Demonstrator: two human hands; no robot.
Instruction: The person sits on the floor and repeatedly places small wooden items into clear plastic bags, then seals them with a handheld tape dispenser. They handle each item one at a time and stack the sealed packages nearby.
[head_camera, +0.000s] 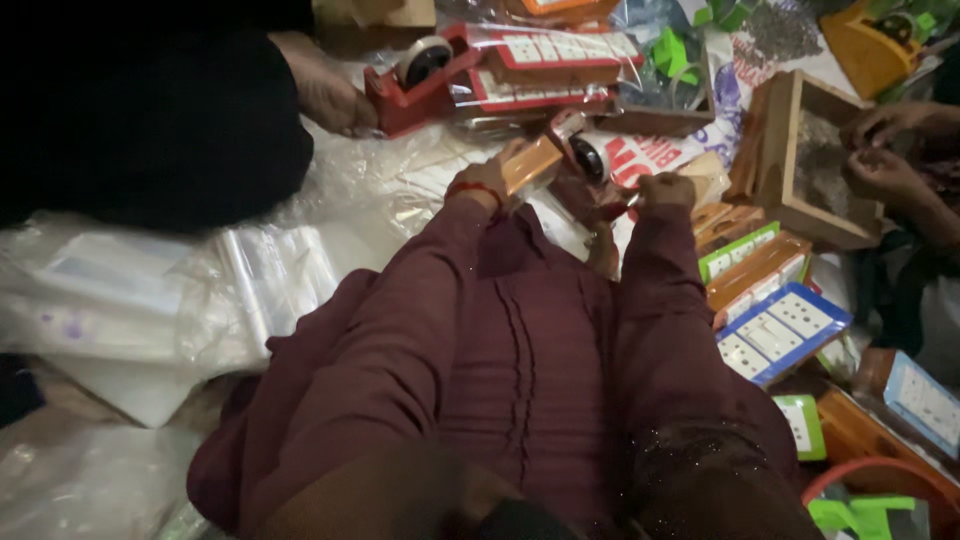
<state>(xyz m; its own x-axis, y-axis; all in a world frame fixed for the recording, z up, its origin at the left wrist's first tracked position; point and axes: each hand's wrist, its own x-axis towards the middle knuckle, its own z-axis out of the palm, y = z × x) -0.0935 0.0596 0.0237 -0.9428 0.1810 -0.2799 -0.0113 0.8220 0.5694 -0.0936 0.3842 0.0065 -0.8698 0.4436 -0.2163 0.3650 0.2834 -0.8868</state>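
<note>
far left: pile of clear plastic bags (270, 275) on the floor, loose, none filled that I can see.
co-worker, top left: dark sleeve, one hand (325, 90) resting at the red tape dispenser (415, 75); sealed packs of white cards (545, 60) lie just right of it.
left hand (490, 180): arm in maroon sleeve stretched forward, red band at wrist; fingers pinching a flat orange-brown packet (530, 165), held tilted, above the floor clutter.
centre: second tape dispenser (585, 155) just beside the packet, between the two hands.
right hand (665, 190): arm forward, parallel to the left, fist-like; fingers curled together, close to the dispenser. Cannot tell if they pinch tape, too dark.
progress, my read: packet is mid-sealing, in hand at the dispenser, not yet set down.
done: stack of boxed switch-plate cards (775, 325), orange, green, blue, just right of the right arm.
left: the bags on the left look unused; how many remain, can't say.
far right: another person's hands (885, 150) working by a wooden tray (790, 170).
</note>
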